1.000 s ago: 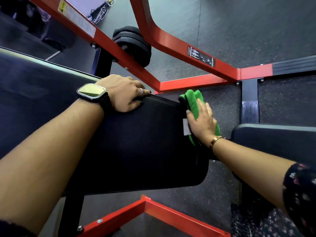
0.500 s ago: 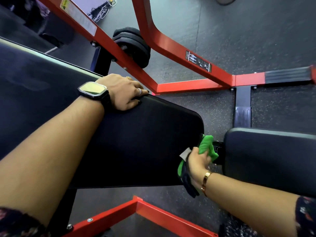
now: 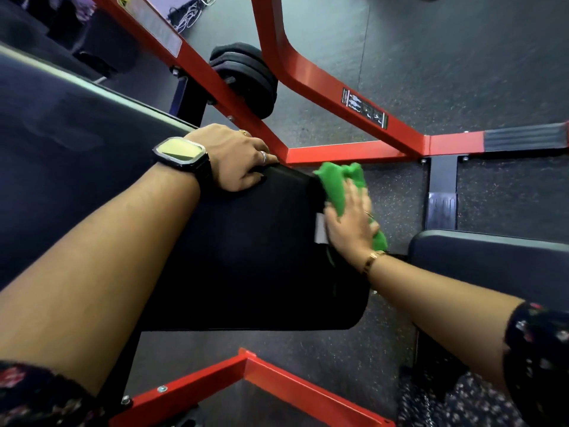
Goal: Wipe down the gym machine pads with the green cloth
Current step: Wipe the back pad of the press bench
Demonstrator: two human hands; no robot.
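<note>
The right hand [image 3: 348, 232] lay flat with straight fingers, pressing the green cloth [image 3: 337, 186] against the end of the black pad [image 3: 246, 257] - the cloth bunched up at the pad's far corner. The left hand [image 3: 237, 163] gripped the pad's far edge, fingers curled over it. A second pad [image 3: 492, 266] sat near, right of the cloth, before the red frame [image 3: 345, 155].
</note>
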